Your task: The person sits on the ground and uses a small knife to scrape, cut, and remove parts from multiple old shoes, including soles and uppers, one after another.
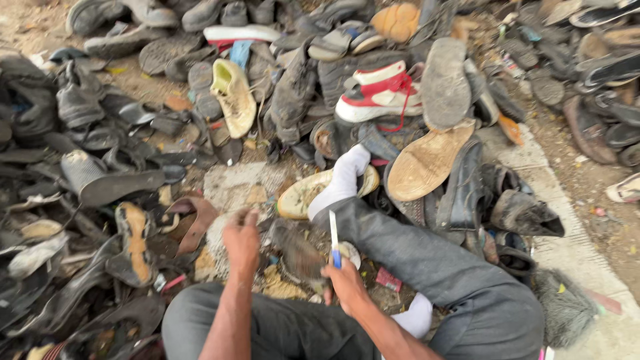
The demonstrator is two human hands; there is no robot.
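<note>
My right hand [345, 283] grips a small knife [333, 238] with a blue handle, its pale blade pointing up. My left hand [241, 240] is curled beside a dusty dark shoe [300, 255] that lies between both hands; I cannot tell if it touches it. I sit on the ground in grey trousers, my right leg [427, 257] stretched out, its white-socked foot [343, 180] resting on a worn yellowish sole [297, 197].
Heaps of old shoes and soles surround me: a red and white sneaker [379, 93], a cream shoe [233, 97], a tan insole [427, 160], black shoes [467, 190]. A paved strip [573, 247] runs at right.
</note>
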